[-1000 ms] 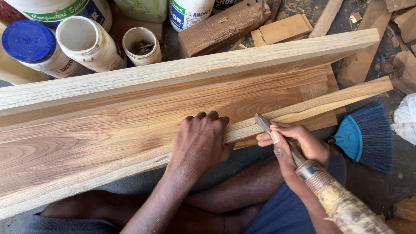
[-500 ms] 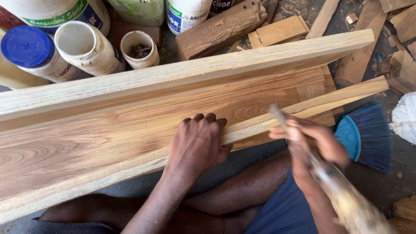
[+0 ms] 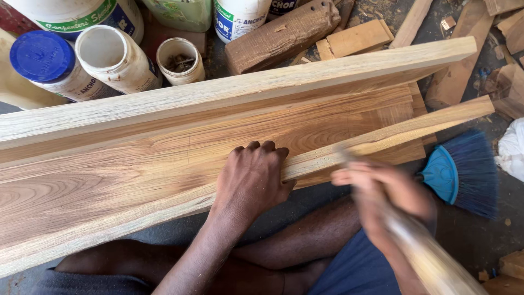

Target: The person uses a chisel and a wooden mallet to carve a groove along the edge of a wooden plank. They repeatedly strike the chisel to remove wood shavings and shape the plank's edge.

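- The right hand (image 3: pixel 382 191) is smeared by motion blur, so its fingers cannot be counted; its grip cannot be made out
- The tool (image 3: pixel 420 257) it holds is blurred too; its tip near the near wooden strip (image 3: pixel 382 139) is a pale streak, and its handle end runs off the bottom edge
- The left hand (image 3: pixel 251 177) hides the part of that strip beneath it
- The wooden board (image 3: pixel 109 180) is cut off at the left edge
- The contents of the small open jar (image 3: pixel 180 60) are too small to tell
- The white bottles (image 3: pixel 240 16) at the top are cropped by the frame
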